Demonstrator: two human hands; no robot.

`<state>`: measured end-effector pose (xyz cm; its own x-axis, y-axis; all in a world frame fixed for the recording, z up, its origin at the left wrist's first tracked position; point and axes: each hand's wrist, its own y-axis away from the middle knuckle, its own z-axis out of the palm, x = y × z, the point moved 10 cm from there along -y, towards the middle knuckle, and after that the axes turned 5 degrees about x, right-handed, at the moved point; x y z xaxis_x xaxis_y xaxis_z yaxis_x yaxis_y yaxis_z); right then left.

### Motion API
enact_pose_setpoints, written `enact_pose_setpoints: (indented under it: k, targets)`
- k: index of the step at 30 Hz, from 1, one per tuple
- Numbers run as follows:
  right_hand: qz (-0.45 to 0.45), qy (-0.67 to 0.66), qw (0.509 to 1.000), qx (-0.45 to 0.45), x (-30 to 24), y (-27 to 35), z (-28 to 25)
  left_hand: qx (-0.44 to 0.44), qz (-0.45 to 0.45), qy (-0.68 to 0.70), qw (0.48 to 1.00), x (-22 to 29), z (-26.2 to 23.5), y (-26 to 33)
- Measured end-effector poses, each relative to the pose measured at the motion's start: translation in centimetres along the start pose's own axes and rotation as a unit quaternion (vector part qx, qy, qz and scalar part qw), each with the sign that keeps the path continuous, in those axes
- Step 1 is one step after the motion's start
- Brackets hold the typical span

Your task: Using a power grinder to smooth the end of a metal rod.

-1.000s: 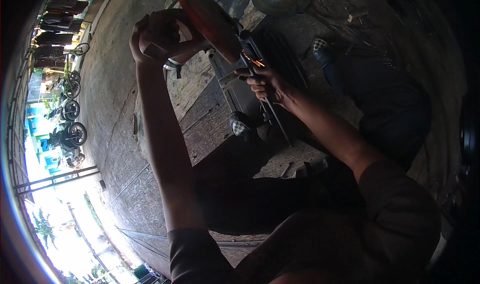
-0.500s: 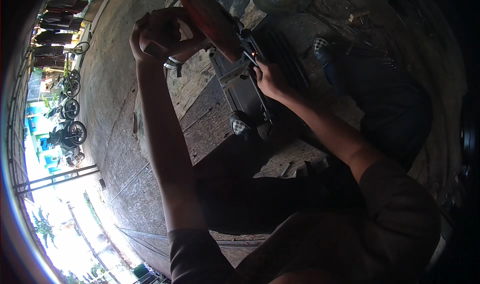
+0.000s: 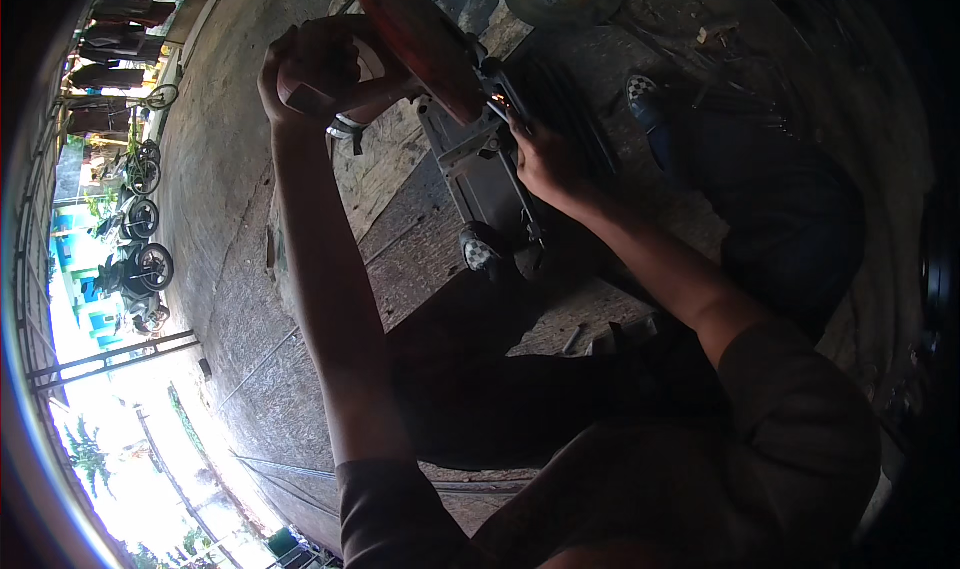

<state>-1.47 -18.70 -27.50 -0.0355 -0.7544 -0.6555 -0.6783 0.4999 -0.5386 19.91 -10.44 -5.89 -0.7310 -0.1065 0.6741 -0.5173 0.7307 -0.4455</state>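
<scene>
Reddish, curved metal guard (image 3: 425,54) covers the blade of a cutting machine at upper centre, above its grey rectangular metal base (image 3: 497,194) on the rough, stained concrete floor (image 3: 225,199). On its left, the left hand (image 3: 285,74) is curled round the machine's dark handle; its exact grip is shadowed. Fingers bent in, the right hand (image 3: 545,164) closes on a thin grey metal bar (image 3: 497,109) just beside the guard's lower end, where a small orange glow (image 3: 499,97) shows. Black-and-white checkered shoe (image 3: 481,253) stands near the base.
</scene>
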Motion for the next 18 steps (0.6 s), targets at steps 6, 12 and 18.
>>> enact_pose_setpoints:
  k: [6,12,18]
  targets:
    - [-0.026,0.025,0.999,-0.020,0.3,-0.1,0.2,-0.003,-0.022,0.058,0.998,-0.5,0.1,0.0]
    - [-0.041,0.058,0.997,-0.010,0.0,-0.7,0.0,-0.027,-0.194,0.469,0.861,-3.2,1.3,0.2]
    - [-0.052,0.056,0.997,0.014,0.2,-0.4,-0.3,-0.005,-0.207,0.460,0.863,-3.3,1.4,0.5]
